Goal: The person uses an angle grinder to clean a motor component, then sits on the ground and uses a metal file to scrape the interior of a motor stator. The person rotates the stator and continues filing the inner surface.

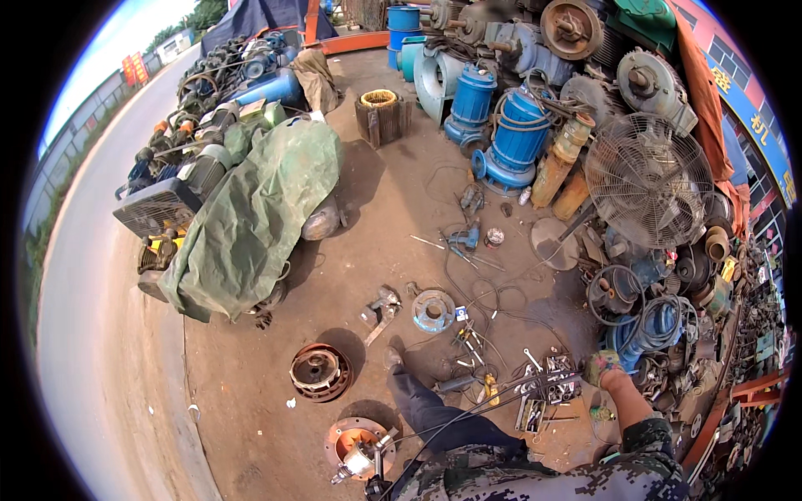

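My right hand (601, 366), in a patterned green work glove, reaches out on the right beside a blue pump (628, 344) wound with black cable. Its fingers are too small and blurred to tell whether they grip anything. Dark thin lines (493, 402) run across from the lower middle toward this hand. Just left of it lies a tray of sockets and small tools (561, 367), with a wrench (532, 359) beside it. My left hand does not show. Low in the middle, an orange flanged motor part (341, 436) has a metal tool (359, 461) over it.
Near my foot lie an open rusty motor housing (321, 372) and a blue ring-shaped flange (433, 311). Loose cables (499, 288) trail across the ground. A standing fan (649, 179) and blue pumps (516, 138) crowd the right. A green tarp (259, 209) covers machinery at left.
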Action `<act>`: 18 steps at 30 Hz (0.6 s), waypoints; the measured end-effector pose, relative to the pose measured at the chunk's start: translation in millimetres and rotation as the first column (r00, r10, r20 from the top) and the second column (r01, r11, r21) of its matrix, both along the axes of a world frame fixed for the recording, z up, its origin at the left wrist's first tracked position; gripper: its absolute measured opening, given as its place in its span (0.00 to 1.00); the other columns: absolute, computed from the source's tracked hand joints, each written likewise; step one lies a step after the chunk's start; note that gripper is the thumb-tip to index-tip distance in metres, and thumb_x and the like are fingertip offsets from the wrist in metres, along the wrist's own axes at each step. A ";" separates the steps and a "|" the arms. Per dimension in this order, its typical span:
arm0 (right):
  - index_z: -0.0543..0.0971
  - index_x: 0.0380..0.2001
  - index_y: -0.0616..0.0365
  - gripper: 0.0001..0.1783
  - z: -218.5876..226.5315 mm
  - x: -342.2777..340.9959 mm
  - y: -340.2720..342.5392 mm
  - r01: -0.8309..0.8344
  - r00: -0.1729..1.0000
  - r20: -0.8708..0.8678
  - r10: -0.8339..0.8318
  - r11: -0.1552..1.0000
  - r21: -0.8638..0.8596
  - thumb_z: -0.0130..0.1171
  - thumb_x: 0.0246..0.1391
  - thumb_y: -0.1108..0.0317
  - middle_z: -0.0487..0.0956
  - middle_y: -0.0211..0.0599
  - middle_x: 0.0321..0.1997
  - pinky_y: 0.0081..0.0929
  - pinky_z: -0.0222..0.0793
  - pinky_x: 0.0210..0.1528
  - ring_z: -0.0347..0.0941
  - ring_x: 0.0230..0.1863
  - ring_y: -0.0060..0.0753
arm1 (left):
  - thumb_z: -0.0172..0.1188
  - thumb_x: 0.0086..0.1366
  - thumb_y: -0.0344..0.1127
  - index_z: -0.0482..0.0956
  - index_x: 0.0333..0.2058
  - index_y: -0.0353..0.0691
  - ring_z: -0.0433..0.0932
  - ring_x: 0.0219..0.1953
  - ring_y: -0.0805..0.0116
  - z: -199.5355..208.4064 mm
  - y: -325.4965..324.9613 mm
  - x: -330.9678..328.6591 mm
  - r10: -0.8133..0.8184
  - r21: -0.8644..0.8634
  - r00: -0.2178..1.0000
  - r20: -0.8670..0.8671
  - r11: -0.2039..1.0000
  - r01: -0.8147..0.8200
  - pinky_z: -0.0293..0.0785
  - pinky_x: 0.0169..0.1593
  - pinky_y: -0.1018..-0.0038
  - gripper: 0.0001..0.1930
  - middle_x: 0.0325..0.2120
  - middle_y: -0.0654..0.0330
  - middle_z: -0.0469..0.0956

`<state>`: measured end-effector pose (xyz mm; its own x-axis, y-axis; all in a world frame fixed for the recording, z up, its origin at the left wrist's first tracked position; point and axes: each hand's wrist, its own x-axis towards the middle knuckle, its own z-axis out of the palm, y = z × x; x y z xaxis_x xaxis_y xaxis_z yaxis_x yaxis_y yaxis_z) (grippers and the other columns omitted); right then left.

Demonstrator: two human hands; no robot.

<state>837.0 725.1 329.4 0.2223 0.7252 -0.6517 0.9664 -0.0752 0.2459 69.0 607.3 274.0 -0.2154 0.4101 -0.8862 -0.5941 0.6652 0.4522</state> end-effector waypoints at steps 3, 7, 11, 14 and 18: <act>0.82 0.55 0.47 0.26 -67.1 13.3 56.9 -0.051 0.998 0.038 0.047 0.993 0.107 0.39 0.73 0.47 0.86 0.40 0.55 0.44 0.75 0.60 0.83 0.53 0.49 | 0.47 0.77 0.63 0.79 0.45 0.45 0.79 0.38 0.59 -22.1 120.7 34.2 -0.086 0.049 0.991 0.097 0.995 0.082 0.74 0.44 0.62 0.26 0.37 0.60 0.81; 0.86 0.52 0.47 0.25 -85.3 -170.4 176.1 -0.102 0.948 -0.313 0.058 0.987 -0.126 0.53 0.64 0.45 0.87 0.42 0.52 0.46 0.78 0.57 0.84 0.52 0.52 | 0.47 0.77 0.62 0.79 0.44 0.45 0.78 0.37 0.60 9.1 233.0 -19.2 -0.143 -0.002 0.988 -0.051 0.990 0.144 0.73 0.43 0.63 0.26 0.36 0.60 0.80; 0.89 0.50 0.48 0.25 -68.5 -183.4 248.7 -0.044 0.926 -0.376 -0.018 0.987 -0.155 0.63 0.57 0.44 0.89 0.42 0.48 0.48 0.80 0.54 0.86 0.50 0.52 | 0.48 0.77 0.62 0.79 0.44 0.45 0.77 0.35 0.61 13.7 332.8 18.5 -0.230 -0.001 0.973 0.024 0.973 0.230 0.72 0.41 0.63 0.25 0.35 0.61 0.80; 0.89 0.49 0.47 0.25 -42.6 -229.7 316.8 0.058 0.886 -0.444 -0.135 0.981 -0.184 0.67 0.56 0.43 0.89 0.42 0.46 0.46 0.80 0.51 0.87 0.47 0.50 | 0.48 0.77 0.61 0.79 0.43 0.45 0.77 0.34 0.61 29.8 393.7 8.8 -0.230 0.019 0.973 -0.017 0.973 0.230 0.72 0.40 0.63 0.24 0.34 0.62 0.79; 0.87 0.51 0.48 0.23 -56.0 -223.8 350.9 -0.032 0.856 -0.515 -0.045 0.990 -0.140 0.65 0.56 0.50 0.88 0.39 0.51 0.45 0.81 0.51 0.86 0.50 0.49 | 0.49 0.77 0.61 0.79 0.43 0.46 0.76 0.33 0.62 36.1 496.0 12.7 -0.274 0.031 0.961 -0.038 0.961 0.275 0.71 0.39 0.64 0.23 0.32 0.63 0.78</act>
<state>613.2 1076.0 273.4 -0.1689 0.6190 -0.7670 0.9565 -0.0848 -0.2790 81.8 1103.3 310.1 -0.1188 0.4888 -0.8643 -0.3755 0.7837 0.4948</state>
